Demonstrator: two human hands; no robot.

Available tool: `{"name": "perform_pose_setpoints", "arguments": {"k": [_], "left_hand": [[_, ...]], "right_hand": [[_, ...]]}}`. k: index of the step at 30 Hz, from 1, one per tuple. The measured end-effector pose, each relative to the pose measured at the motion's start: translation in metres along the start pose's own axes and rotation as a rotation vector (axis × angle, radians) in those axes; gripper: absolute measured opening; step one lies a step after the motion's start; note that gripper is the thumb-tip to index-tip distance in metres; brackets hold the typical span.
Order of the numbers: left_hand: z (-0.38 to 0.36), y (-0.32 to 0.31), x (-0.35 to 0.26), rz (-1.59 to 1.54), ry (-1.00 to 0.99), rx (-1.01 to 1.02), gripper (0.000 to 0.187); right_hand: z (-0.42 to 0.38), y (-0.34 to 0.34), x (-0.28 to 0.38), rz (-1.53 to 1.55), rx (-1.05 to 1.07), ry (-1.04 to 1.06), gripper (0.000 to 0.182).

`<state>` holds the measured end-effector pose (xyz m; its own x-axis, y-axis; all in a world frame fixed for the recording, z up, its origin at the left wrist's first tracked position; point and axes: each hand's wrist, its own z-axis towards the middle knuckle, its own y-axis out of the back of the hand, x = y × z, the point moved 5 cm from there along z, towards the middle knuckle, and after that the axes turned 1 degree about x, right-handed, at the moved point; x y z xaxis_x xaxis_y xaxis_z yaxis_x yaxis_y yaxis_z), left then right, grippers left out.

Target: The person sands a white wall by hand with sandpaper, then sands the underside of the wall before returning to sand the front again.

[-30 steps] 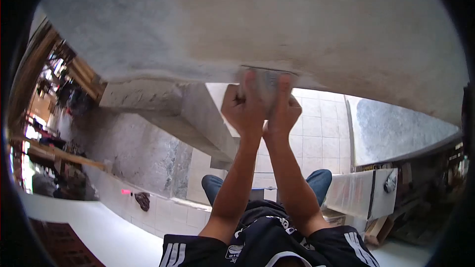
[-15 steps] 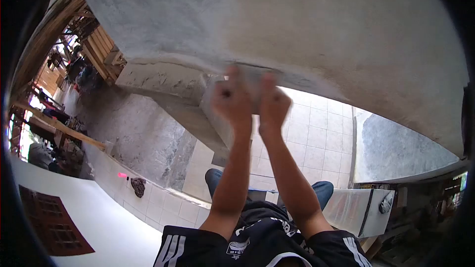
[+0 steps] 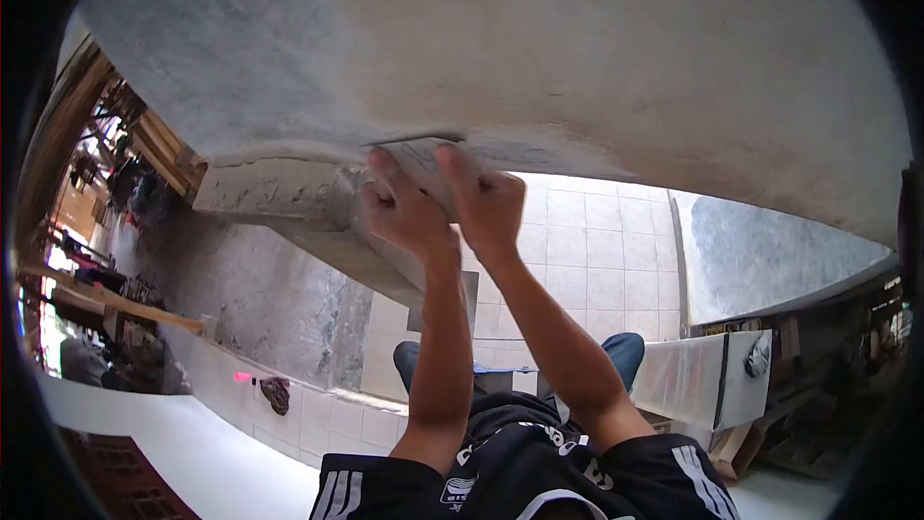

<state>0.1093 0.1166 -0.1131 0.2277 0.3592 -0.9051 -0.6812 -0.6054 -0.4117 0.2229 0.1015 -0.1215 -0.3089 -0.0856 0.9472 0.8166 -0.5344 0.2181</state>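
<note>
Both my arms reach up to a grey plastered ceiling (image 3: 539,48). My left hand (image 3: 402,212) and my right hand (image 3: 486,200) together grip a flat grey plastering float (image 3: 416,156), pressed flat against the ceiling near its edge. The fingers of each hand curl over the float from either side. Most of the float is hidden behind my hands.
A concrete beam (image 3: 279,188) runs left under the ceiling. Below are a tiled wall (image 3: 597,250), a white block with a dark band (image 3: 707,376) at the right, and a red spot with a dark rag (image 3: 277,391) on a tiled ledge.
My two hands slid the float leftward along the ceiling, from centre-right to left of centre. The view swung a little with my head.
</note>
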Motion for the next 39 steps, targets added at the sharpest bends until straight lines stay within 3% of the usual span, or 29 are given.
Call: {"name": "perform_pose_setpoints", "arguments": {"k": [2, 3, 4, 6, 8, 10, 12, 14, 15, 16, 18, 21, 22, 24, 26, 28, 31, 35, 38, 39], "left_hand": [[-0.03, -0.008, 0.0, 0.201, 0.026, 0.125, 0.051], [-0.042, -0.013, 0.015, 0.19, -0.029, 0.194, 0.051], [-0.049, -0.017, 0.019, 0.183, -0.084, 0.26, 0.05], [-0.043, -0.01, 0.012, 0.217, -0.129, 0.206, 0.049], [-0.017, -0.002, -0.005, 0.281, -0.149, 0.118, 0.053], [-0.01, -0.005, -0.012, -0.009, 0.016, 0.073, 0.049], [-0.019, -0.01, -0.009, -0.024, 0.078, 0.074, 0.048], [-0.04, -0.013, 0.001, 0.224, 0.021, 0.113, 0.049], [-0.048, -0.016, 0.015, 0.251, 0.011, 0.275, 0.049], [-0.054, -0.019, 0.017, 0.139, -0.077, 0.303, 0.051], [-0.03, -0.009, 0.029, 0.341, -0.109, 0.222, 0.051], [-0.013, -0.005, 0.014, -0.017, 0.058, -0.001, 0.049], [-0.021, -0.012, 0.013, -0.003, 0.049, 0.031, 0.049], [-0.04, -0.016, 0.011, 0.025, 0.027, 0.073, 0.048], [-0.05, -0.017, 0.038, 0.179, -0.088, 0.31, 0.046], [-0.053, -0.016, 0.043, 0.132, -0.096, 0.427, 0.044], [-0.035, -0.012, 0.04, 0.203, -0.255, 0.32, 0.046], [-0.053, -0.026, 0.039, 0.003, -0.14, 0.215, 0.048], [-0.075, -0.031, 0.047, -0.005, -0.022, 0.465, 0.047], [-0.074, -0.031, 0.035, 0.015, -0.166, 0.464, 0.046]], "right_hand": [[-0.001, 0.026, -0.016, 0.253, -0.216, 0.043, 0.057], [-0.007, 0.042, -0.021, 0.376, -0.315, -0.036, 0.049], [-0.012, 0.047, -0.023, 0.494, -0.315, -0.087, 0.051], [-0.018, 0.037, -0.016, 0.537, -0.388, -0.18, 0.052], [-0.008, 0.005, -0.038, 0.355, -0.174, -0.085, 0.053], [-0.006, -0.008, -0.007, 0.273, -0.042, -0.023, 0.053], [-0.006, 0.012, -0.007, 0.329, -0.1, -0.079, 0.052], [-0.006, 0.033, -0.018, 0.379, -0.232, -0.07, 0.049], [-0.009, 0.042, -0.017, 0.531, -0.328, -0.061, 0.048], [-0.013, 0.048, -0.016, 0.681, -0.421, -0.057, 0.046], [-0.011, 0.024, -0.024, 0.596, -0.272, -0.083, 0.043], [-0.003, 0.011, -0.018, 0.37, -0.095, -0.009, 0.043], [-0.001, 0.011, -0.016, 0.272, -0.031, 0.028, 0.044], [-0.002, 0.036, -0.022, 0.351, -0.192, 0.087, 0.042], [-0.003, 0.053, -0.039, 0.533, -0.285, 0.048, 0.039], [-0.003, 0.058, -0.05, 0.546, -0.325, 0.091, 0.037], [-0.003, 0.04, -0.05, 0.367, -0.252, 0.09, 0.032], [0.003, 0.051, -0.06, 0.253, -0.191, 0.136, 0.026], [0.007, 0.082, -0.072, 0.304, -0.26, 0.194, 0.025], [0.007, 0.081, -0.068, 0.318, -0.271, 0.181, 0.026]]}}
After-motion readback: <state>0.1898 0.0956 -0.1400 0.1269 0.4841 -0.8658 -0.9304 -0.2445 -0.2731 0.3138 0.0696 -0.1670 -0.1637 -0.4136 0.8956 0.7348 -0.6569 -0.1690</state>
